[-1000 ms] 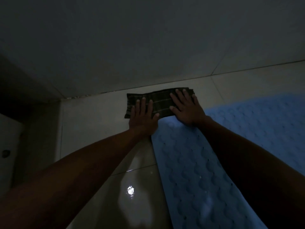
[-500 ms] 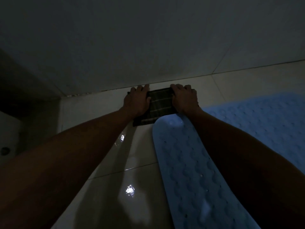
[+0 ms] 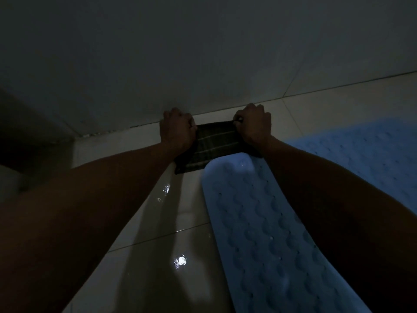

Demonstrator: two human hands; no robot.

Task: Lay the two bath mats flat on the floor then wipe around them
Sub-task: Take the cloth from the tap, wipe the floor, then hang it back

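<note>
A dark checked cloth point(image 3: 212, 147) lies on the pale floor tiles close to the wall. My left hand point(image 3: 178, 129) grips its left far corner and my right hand point(image 3: 253, 124) grips its right far corner, fingers curled. A long blue bath mat point(image 3: 259, 233) with a bumpy surface lies flat, running from the cloth toward me; its rounded end touches the cloth's near edge. A second blue mat point(image 3: 361, 159) lies flat to the right, partly hidden by my right forearm.
The grey wall point(image 3: 203, 53) meets the floor just beyond my hands. Wet glints show on the glossy tiles point(image 3: 180, 260) left of the near mat. A dark corner point(image 3: 33, 136) lies at the far left.
My hands went from flat on the cloth to gripping its far corners. The cloth slid away from me to the wall, and my hands moved further apart.
</note>
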